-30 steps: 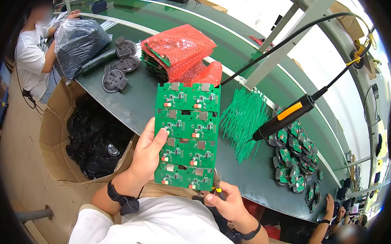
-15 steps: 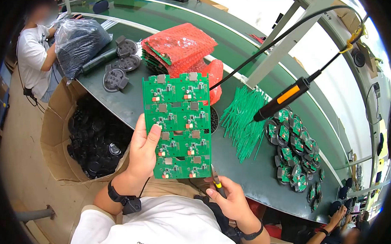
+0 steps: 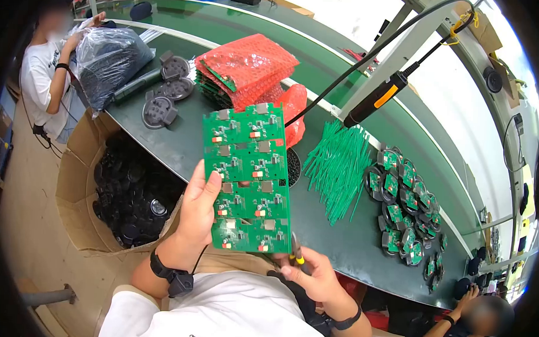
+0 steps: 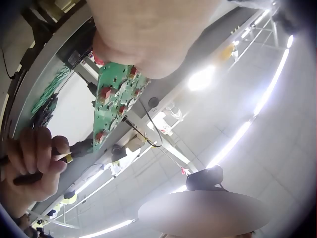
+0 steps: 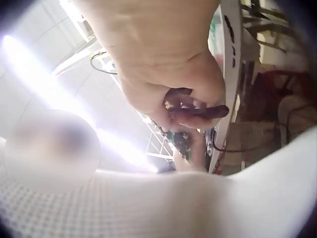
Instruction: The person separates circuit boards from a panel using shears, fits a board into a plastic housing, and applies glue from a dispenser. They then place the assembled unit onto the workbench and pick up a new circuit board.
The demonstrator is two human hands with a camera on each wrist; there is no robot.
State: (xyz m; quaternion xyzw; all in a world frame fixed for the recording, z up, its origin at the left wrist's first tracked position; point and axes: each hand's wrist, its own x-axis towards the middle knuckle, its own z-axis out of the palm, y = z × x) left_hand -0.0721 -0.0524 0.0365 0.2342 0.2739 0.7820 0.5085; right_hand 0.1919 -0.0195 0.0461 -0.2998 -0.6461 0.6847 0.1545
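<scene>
In the head view, the left hand [image 3: 198, 210] pinches a flat green circuit board [image 3: 245, 179] by its side, thumb on top, and the board is up in the air over the dark table [image 3: 338, 242]. The right hand [image 3: 316, 277] grips small metal pliers with black and yellow handles [image 3: 300, 259], and their tips are right by the board's lower corner. I can't tell if they touch it. The board is held at just one side, so I think a push on that corner could make it tip or twist, and a thin bit could crack. The thumb is close to the little parts, so a hard squeeze might hurt one. If the board gets dropped, it could knock the messy pile of thin green strips [image 3: 338, 165] or the round black pieces with green boards [image 3: 405, 203]. In the left wrist view, the right fingers are curled round the handles, and the metal end is near the board's edge. A slip there could scratch the board, I think. The left fingertips are hidden here. In the right wrist view, the right fingers bend round the dark handle, but I can't see what the tips touch.
</scene>
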